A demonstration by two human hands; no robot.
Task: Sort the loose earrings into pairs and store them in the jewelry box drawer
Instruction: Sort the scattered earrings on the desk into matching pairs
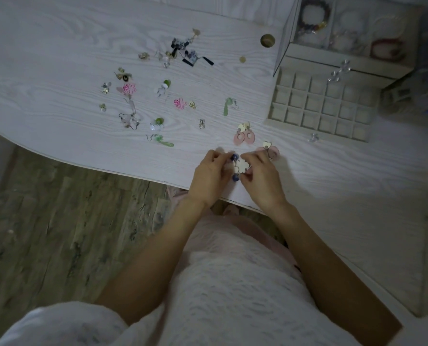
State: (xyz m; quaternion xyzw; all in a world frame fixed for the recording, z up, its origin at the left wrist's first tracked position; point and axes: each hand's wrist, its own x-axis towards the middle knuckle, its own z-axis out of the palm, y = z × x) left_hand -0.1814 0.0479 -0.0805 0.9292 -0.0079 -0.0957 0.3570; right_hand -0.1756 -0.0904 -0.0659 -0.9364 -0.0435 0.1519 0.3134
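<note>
Head view, dim light. I see both hands meeting at the near edge of the white wood-grain table (58,58). Left hand (211,178) and right hand (260,178) have fingers curled inward, pinching between them a white flower-shaped earring piece (243,166) with dark blue beads (233,158) at its side; I cannot tell whether this is 1 earring or 2 held together.

Just beyond the right hand's fingertips lies a pink oval earring with a pale heart top (270,149). A matching pink pair (244,136) lies a little farther in, near the drawer.

The jewelry box drawer (273,116) is pulled out at the right, a grid of small compartments; those I can see hold no earrings. A clear knob (314,137) sits at its front edge. Above it, the box top tray (345,56) holds bracelets.

Loose earrings are scattered across the table's middle: 2 pink flower ones (129,88) (180,103), green drops (228,106) (161,141), a dark tangled cluster (183,49).
</note>
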